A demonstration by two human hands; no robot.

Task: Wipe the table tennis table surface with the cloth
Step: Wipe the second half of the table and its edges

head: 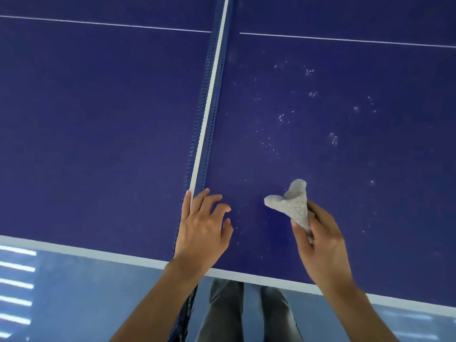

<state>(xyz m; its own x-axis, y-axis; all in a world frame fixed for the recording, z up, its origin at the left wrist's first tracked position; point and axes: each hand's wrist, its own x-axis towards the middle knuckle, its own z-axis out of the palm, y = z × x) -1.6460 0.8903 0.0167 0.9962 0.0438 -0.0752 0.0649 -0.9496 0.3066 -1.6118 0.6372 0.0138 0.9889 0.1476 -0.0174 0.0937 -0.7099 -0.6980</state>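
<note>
Your right hand (323, 243) is curled round the cloth (293, 206), thumb and fingers pinching its lower end. The cloth is grey, bunched into a rough cone, and its two loose lobes stick out past your fingertips toward the far side. It sits over the near part of the table tennis table (98, 119), on the half to the right of the net (209, 95). Whether it touches the surface cannot be told from this angle.

Your left hand (202, 228) holds nothing. Its fingers are spread and loosely bent, the back of the hand facing up, and it is placed at the near end of the net. The little finger lies along the net's white band (contact with the tabletop itself is unclear).

White specks (308, 72) are scattered over the right half, mostly beyond the cloth, with a few near your hands. The left half looks plain blue.

The white edge line (98, 250) runs under both wrists. A thin white centre line (123, 24) crosses the far part of the table. Below the edge, your grey trousers (222, 312) show against a glossy blue floor (74, 292).
</note>
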